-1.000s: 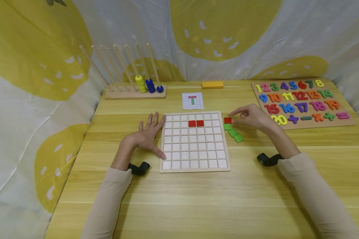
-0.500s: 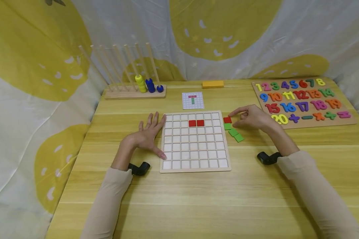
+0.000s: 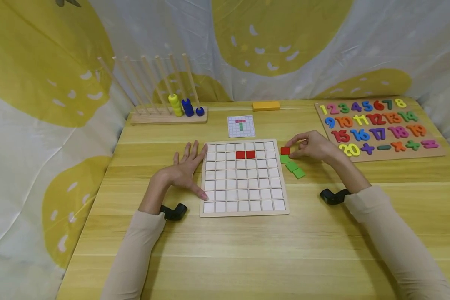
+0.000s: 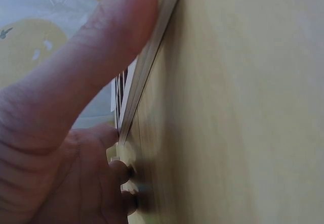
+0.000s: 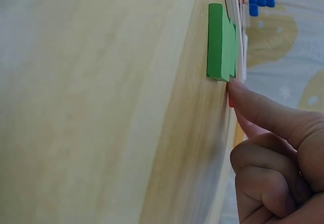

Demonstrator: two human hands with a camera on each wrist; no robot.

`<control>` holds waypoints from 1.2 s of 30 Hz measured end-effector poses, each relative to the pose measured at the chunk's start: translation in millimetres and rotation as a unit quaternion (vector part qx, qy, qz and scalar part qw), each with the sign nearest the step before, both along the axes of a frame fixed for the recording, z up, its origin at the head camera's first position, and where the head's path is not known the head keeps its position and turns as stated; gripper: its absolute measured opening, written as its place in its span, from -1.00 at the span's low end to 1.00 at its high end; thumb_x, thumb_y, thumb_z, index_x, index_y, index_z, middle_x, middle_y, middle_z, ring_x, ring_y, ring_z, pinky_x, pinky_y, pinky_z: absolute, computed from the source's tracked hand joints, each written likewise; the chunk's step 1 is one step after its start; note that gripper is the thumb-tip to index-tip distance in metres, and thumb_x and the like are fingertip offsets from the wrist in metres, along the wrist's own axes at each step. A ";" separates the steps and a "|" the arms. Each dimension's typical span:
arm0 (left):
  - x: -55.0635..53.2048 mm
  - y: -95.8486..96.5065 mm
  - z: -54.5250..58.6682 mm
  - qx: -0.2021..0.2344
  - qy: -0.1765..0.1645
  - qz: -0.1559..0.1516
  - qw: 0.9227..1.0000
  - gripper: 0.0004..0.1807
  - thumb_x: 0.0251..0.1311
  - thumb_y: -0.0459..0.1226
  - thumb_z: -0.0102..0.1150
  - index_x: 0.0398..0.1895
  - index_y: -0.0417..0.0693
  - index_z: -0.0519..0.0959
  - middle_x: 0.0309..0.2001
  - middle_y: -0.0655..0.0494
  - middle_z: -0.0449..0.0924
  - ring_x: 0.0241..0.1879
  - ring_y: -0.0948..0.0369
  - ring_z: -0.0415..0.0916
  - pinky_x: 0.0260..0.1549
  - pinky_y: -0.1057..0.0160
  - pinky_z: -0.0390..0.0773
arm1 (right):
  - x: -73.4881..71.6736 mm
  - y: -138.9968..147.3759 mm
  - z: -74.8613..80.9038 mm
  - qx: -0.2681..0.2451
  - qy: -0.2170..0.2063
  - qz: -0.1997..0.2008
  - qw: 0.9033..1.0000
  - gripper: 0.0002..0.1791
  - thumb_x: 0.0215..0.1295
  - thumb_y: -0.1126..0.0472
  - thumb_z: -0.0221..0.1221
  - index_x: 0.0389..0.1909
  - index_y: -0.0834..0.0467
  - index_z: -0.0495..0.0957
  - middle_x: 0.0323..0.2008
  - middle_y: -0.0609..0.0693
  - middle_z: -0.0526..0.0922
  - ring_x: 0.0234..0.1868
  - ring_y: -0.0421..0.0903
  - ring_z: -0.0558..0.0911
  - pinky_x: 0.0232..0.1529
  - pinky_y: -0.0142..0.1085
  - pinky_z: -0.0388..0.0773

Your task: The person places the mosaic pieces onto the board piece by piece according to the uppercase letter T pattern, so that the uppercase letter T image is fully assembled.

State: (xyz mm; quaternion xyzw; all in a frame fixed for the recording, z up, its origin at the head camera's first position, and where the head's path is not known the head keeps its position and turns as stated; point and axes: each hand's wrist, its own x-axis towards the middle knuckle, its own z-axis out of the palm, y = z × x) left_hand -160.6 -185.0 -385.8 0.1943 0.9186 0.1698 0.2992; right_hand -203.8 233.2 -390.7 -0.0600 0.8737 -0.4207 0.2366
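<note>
My left hand [image 3: 183, 171] rests with spread, straight fingers along the left edge of a wooden grid board [image 3: 243, 211]. Its thumb lies on the lower left of the frame, also seen in the left wrist view. Two red square tiles [image 3: 245, 155] sit side by side in the board's second row. Right of the board, my right hand [image 3: 315, 146] pinches a third red tile [image 3: 285, 151] between thumb and index finger, the other fingers curled in. Green square tiles [image 3: 291, 166] lie just below it; in the right wrist view the thumb overlaps the green tiles [image 5: 218, 42].
A small pattern card [image 3: 241, 126] with a red and green T lies behind the board. A peg abacus [image 3: 168, 118] stands at back left, an orange block [image 3: 266, 106] at back centre. A number puzzle board [image 3: 408, 156] lies near the right forearm.
The right thumb and index finger have closed in on the red tile at the board's right. My left hand stays put on the board.
</note>
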 end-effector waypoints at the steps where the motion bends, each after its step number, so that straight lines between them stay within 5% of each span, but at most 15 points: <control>1: 0.1 -0.2 -0.1 0.000 -0.001 0.001 1.000 0.72 -0.24 0.17 0.69 0.66 0.01 -0.55 0.61 -0.19 -0.83 0.59 -0.16 -0.89 0.48 -0.40 -0.64 | 0.1 0.2 -0.4 -0.004 -0.001 -0.001 1.000 -0.52 0.27 0.20 0.44 0.15 0.30 0.61 -0.69 -0.18 0.17 -0.60 -0.24 0.18 -0.51 -0.36 0.13; 24: -3.2 -1.1 -0.9 0.002 -0.003 0.000 1.000 0.73 -0.25 0.20 0.68 0.66 0.02 -0.55 0.61 -0.18 -0.83 0.59 -0.14 -0.89 0.48 -0.42 -0.62 | -0.6 7.3 0.8 0.015 -0.007 -0.021 1.000 -0.55 0.31 0.16 0.41 0.15 0.26 0.59 -0.68 -0.20 0.26 -0.64 -0.25 0.21 -0.56 -0.36 0.15; 36: -1.3 -0.9 -2.0 0.004 -0.001 0.003 1.000 0.72 -0.25 0.20 0.68 0.67 0.04 -0.54 0.62 -0.18 -0.82 0.60 -0.14 -0.88 0.48 -0.42 -0.63 | 1.2 -11.4 11.8 0.015 0.058 -0.033 0.998 -0.63 0.35 0.13 0.38 0.10 0.22 0.69 -0.68 -0.15 0.02 -0.60 -0.17 0.03 -0.49 -0.25 0.07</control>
